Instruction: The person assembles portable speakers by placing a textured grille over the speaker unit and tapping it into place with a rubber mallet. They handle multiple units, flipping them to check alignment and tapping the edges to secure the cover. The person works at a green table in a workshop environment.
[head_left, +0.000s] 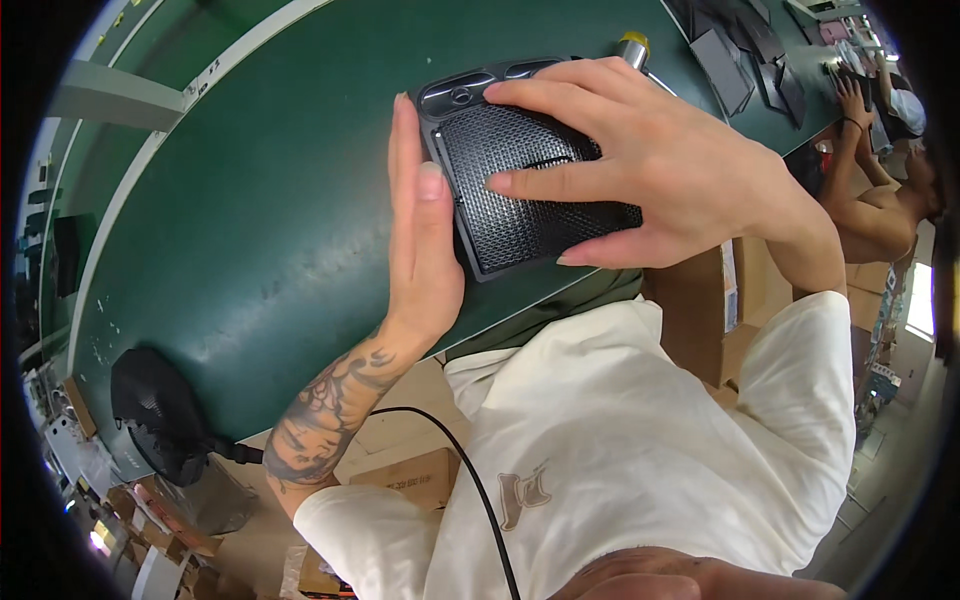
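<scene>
A black plastic panel with a fine mesh grille [520, 210] lies on the green work surface [270, 220] near its front edge. My right hand [660, 175] lies flat on top of the panel, fingers spread across the mesh. My left hand [420, 235] stands on edge against the panel's left side, fingers straight and pressed along it. The panel's far end shows two glossy oval recesses.
A small black fan [160, 415] with a cable sits at the near left edge. A yellow-capped tool [633, 45] lies beyond the panel. More dark panels [735, 60] lie far right, where another person [880, 190] works. Cardboard boxes [410, 475] stand under the bench.
</scene>
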